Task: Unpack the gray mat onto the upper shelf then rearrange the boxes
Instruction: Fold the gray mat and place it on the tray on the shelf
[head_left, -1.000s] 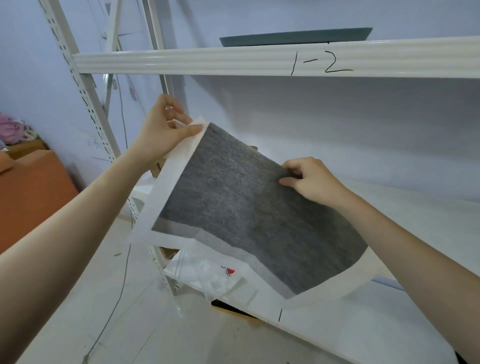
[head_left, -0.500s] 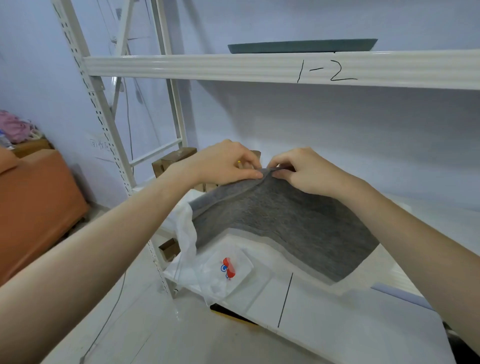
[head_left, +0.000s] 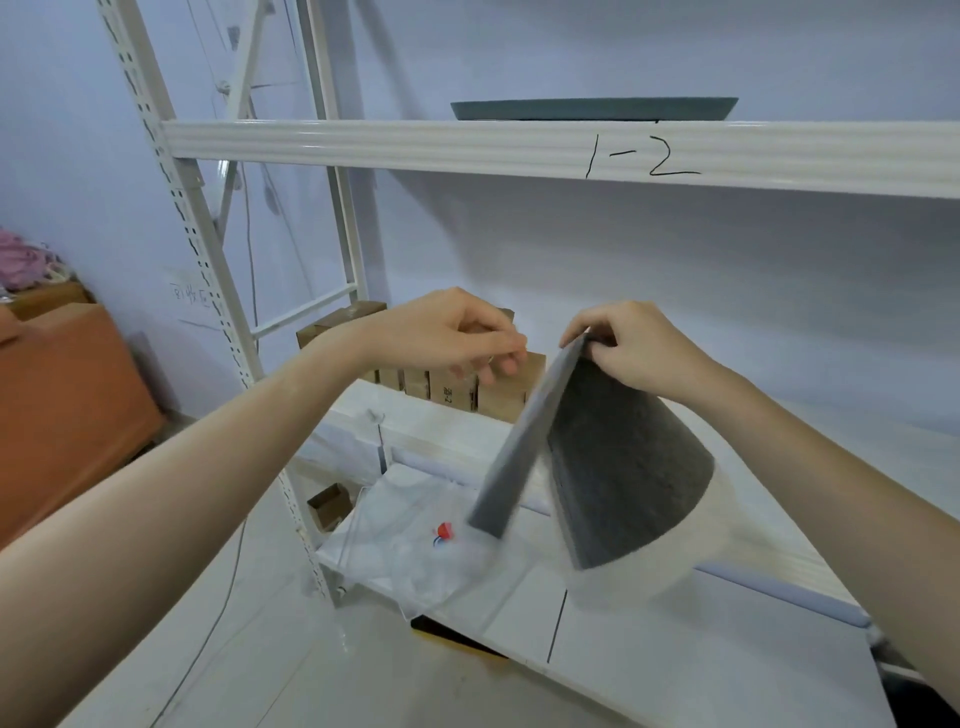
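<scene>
Upper shelf (head_left: 467, 148): beam marked "1-2", above both hands.
Gray mat (head_left: 623, 457): hangs over the lower shelf (head_left: 675, 649), long axis sloping down from the grip, lower end in its clear bag (head_left: 644, 566).
Right hand (head_left: 631, 345): pinches the mat's top corner; nearer the mat.
Left hand (head_left: 457, 335): beside, fingers curled together, apparently empty.
Boxes (head_left: 457, 387): behind the hands.

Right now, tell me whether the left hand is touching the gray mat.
Apart. The head view shows the left hand pinching something thin, with boxes visible in the gap before the gray mat, which the right hand holds.
</scene>
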